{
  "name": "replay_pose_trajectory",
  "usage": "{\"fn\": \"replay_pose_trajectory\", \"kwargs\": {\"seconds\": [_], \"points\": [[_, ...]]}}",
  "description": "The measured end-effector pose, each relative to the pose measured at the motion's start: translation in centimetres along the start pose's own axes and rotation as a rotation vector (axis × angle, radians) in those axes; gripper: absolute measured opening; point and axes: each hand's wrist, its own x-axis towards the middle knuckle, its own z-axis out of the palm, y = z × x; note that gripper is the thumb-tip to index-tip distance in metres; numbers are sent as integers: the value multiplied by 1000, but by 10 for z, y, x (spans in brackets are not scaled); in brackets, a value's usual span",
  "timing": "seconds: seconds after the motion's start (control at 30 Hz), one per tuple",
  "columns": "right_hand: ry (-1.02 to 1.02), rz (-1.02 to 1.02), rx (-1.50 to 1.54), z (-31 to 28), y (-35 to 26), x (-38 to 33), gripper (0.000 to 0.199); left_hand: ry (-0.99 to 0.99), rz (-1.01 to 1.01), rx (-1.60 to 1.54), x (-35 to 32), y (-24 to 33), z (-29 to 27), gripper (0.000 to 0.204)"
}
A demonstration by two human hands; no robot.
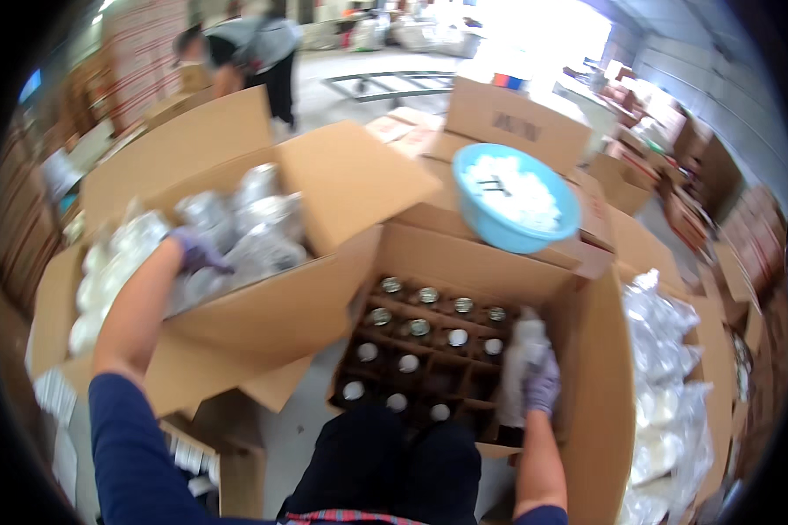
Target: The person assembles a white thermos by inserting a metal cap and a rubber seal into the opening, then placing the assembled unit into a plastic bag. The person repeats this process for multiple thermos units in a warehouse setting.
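Observation:
My left hand, in a purple glove, reaches into an open carton at left among clear plastic-wrapped pieces. Its fingers are blurred and partly hidden by the plastic. In the middle, a tall carton holds rows of bottles with silvery and white caps, set between cardboard dividers. Several divider cells near its front right show no cap. My right hand, also gloved, is closed on a long whitish plastic-wrapped piece along that carton's right side; the wrapping hides what is inside.
A blue basin of small white pieces sits behind the bottle carton. Another carton of plastic-wrapped pieces stands at right. Raised flaps stick out between cartons. A person bends over at far left, near a metal frame.

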Motion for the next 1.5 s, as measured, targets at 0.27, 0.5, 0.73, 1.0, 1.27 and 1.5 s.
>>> {"fn": "replay_pose_trajectory", "kwargs": {"seconds": [0.27,0.5,0.73,1.0,1.27,1.5], "points": [[-206,187,-513,50,-7,35,68,-504,-121,679,25,53,36,73],[58,-232,-419,-12,-31,-26,67,-454,28,991,80,34,64,69],[-48,-193,-215,-37,-46,-102,68,-238,-18,1040,-36,76,-14,68],[-46,-316,114,-76,-126,-124,62,628,727,429,-315,76,-74,114],[-206,27,1425,-152,-219,-106,43,83,1218,-359,-315,74,254,115],[-425,-396,194,-116,-201,-141,33,-662,735,175,-286,26,303,52]]}}
